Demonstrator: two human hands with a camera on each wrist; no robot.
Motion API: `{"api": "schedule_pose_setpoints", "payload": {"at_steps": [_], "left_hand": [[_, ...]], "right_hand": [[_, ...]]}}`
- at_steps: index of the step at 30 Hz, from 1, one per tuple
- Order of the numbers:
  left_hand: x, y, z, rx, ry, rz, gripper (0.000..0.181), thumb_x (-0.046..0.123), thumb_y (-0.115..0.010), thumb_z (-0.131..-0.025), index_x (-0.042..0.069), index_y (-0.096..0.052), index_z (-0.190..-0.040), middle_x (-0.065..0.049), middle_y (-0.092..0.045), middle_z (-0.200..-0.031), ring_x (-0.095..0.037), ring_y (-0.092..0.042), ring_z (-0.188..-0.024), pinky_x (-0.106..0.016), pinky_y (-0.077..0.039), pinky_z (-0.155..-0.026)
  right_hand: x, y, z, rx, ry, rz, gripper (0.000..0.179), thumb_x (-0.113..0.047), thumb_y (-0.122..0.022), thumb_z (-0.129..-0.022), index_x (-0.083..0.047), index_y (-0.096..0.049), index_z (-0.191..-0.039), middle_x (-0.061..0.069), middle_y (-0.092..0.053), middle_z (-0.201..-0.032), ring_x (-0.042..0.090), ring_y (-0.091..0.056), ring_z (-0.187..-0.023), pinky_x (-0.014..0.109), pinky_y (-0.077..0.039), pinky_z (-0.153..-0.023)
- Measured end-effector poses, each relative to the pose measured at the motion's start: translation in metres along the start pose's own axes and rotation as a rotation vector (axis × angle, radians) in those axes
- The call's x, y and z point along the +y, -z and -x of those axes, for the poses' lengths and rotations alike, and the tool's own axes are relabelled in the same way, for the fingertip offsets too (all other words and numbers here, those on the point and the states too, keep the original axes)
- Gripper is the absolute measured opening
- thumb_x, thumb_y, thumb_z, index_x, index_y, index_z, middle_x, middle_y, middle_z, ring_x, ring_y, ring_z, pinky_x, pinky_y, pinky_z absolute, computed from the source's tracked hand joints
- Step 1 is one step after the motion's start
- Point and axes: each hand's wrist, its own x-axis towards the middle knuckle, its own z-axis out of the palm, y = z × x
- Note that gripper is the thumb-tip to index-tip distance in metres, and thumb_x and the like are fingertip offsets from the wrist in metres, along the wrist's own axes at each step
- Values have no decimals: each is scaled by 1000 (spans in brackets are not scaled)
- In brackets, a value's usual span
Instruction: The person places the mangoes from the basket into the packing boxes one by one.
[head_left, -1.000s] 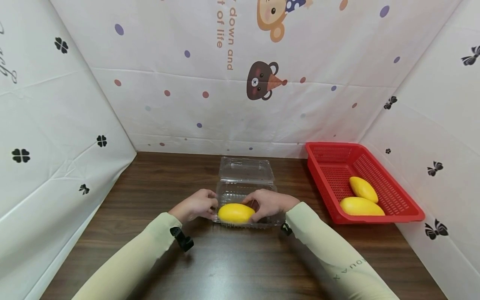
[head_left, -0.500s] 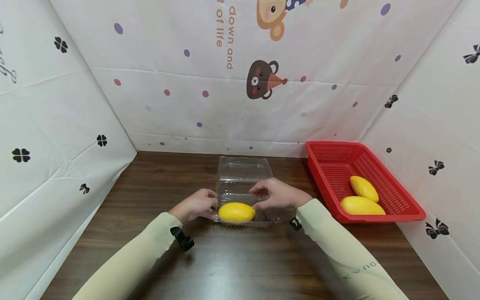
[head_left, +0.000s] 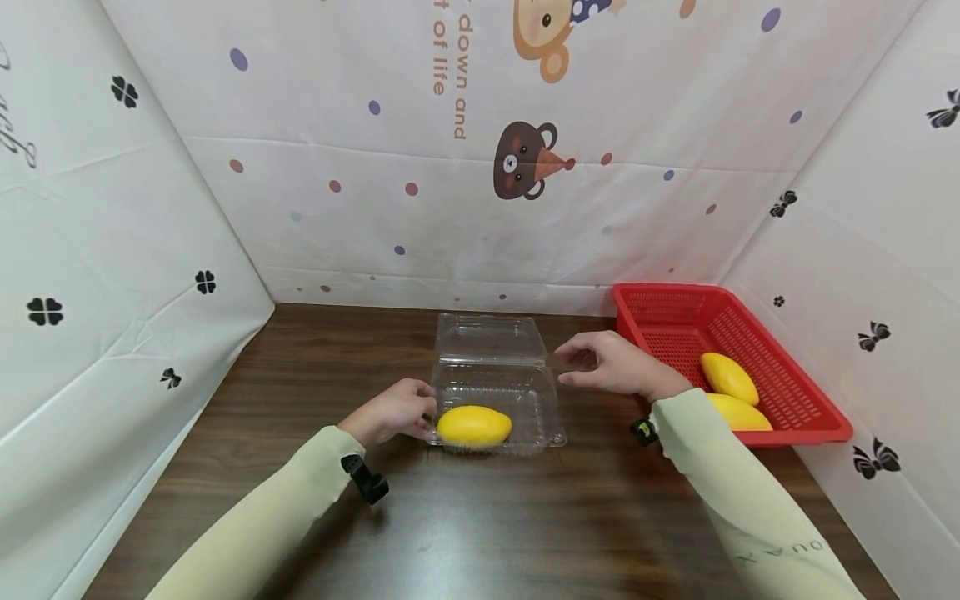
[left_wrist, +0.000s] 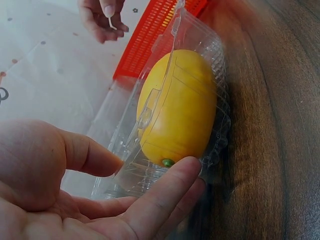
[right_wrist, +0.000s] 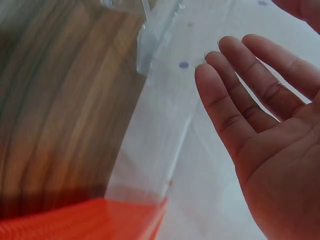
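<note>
A clear plastic clamshell container (head_left: 534,400) lies on the table with its lid (head_left: 491,337) folded back. One yellow mango-like fruit (head_left: 474,426) rests at the front left inside it; in the left wrist view its green stem end faces my fingers. My left hand (head_left: 399,411) holds the container's left edge, the thumb (left_wrist: 102,160) at the rim and the fingers along the side wall. Between the container and the red basket, my right hand (head_left: 611,363) is in the air, touching nothing. Its fingers (right_wrist: 250,85) are extended and loosely spread in the right wrist view.
The red perforated basket (head_left: 637,321) stands to the right, near the side wall. Inside it lie two more yellow fruits, one behind (head_left: 729,378) and one in front (head_left: 738,412), partly hidden by the right sleeve. White printed cloth (head_left: 360,225) encloses the wooden table (head_left: 450,525).
My right hand has let go of the fruit in the container and moved right and back, toward the red basket. The left hand and the container have stayed in place.
</note>
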Motion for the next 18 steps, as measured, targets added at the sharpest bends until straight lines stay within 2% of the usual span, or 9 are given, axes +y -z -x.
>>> {"api": "schedule_pose_setpoints", "payload": {"at_steps": [4,12,18], "left_hand": [[0,0,0,-3,2,0,52,3,-50,-99,-11,-39,-148,-24,-56,-123,-22,-62,-76,-33,-64,-72],[-1,0,0,0,-9,-11,52,4,-51,-98,-10,-40,-147,-23,-57,-121,-21,-61,-76,-32,-64,-71],[0,0,-1,1,-8,-13,53,5,-51,-99,-10,-39,-148,-23,-57,-122,-22,-61,-76,-33,-64,-71]], "right_hand": [[7,17,13,44,-50,49,39,-28,-84,-85,-15,-72,-120,4,-74,-115,24,-71,-101,44,-62,-90],[26,43,35,57,-164,88,40,-32,-84,-85,-17,-72,-120,0,-73,-113,20,-69,-100,31,-60,-82],[31,60,49,48,-232,99,46,-32,-84,-84,-13,-72,-124,9,-73,-117,24,-68,-104,39,-63,-83]]}}
